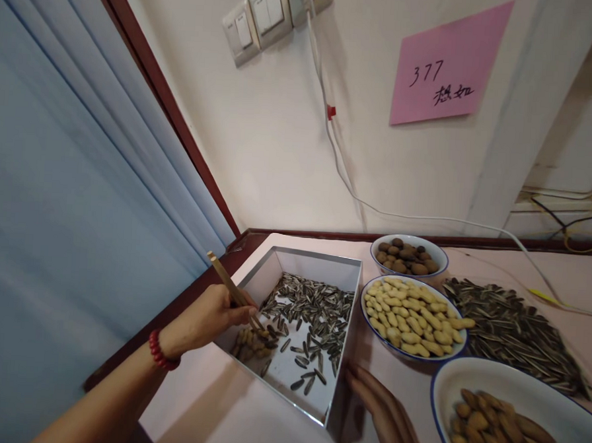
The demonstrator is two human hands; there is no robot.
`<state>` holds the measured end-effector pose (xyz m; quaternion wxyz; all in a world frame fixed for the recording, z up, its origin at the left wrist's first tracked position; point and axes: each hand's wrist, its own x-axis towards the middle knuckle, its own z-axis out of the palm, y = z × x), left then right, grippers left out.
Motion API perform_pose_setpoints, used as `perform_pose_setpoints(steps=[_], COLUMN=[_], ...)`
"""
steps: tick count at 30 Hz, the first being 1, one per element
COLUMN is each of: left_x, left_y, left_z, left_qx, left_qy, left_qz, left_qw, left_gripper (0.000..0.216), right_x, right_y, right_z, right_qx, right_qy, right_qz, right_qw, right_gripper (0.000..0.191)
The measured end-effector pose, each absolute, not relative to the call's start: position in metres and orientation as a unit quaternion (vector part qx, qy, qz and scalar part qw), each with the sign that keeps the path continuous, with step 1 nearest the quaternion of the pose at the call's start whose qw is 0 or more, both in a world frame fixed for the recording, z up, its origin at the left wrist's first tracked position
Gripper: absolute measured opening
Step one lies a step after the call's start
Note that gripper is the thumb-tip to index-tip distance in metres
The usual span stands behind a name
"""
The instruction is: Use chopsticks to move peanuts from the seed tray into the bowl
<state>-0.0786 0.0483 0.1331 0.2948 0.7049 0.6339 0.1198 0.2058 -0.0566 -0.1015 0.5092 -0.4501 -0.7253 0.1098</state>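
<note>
My left hand (222, 312), with a red bead bracelet on its wrist, grips a pair of wooden chopsticks (226, 279) over the left side of an open white box (347, 356). The chopstick tips point down into the box among sunflower seeds (316, 308) spread across its floor. Several peanuts (254, 345) lie in the near left corner, partly shadowed below the hand. My right hand (389, 418) rests with fingers stretched out against or close beside the box's right wall; it holds nothing.
Right of the box stand a bowl of peanuts (410, 317), a bowl of round brown nuts (407, 256) and a larger bowl of brown oblong nuts (498, 430). A heap of sunflower seeds (518, 339) lies on the table. A white cable (425, 218) runs down the wall behind.
</note>
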Motion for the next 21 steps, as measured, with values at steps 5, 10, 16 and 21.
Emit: perform_pose_setpoints(steps=[5,10,16,21], left_x=[-0.08,-0.08,-0.053,-0.007], left_y=[0.052,0.051,0.046,0.055], left_z=[0.13,0.14,0.175,0.197], left_qx=[0.679,0.661,0.651,0.673], left_qy=[0.639,0.642,0.619,0.567], left_qz=[0.171,0.204,0.276,0.314], left_qw=[0.319,0.33,0.342,0.357], left_gripper=[0.035,0.038,0.04,0.036], right_x=[0.205,0.204,0.205,0.204], right_y=[-0.056,-0.056,-0.056,-0.057], right_z=[-0.103,-0.103,-0.094,-0.087], right_qx=[-0.451,-0.451,-0.446,-0.452], right_qy=[-0.725,-0.721,-0.725,-0.72], right_qz=[0.111,0.12,0.142,0.152], right_qw=[0.508,0.512,0.505,0.504], right_gripper=[0.054,0.05,0.053,0.055])
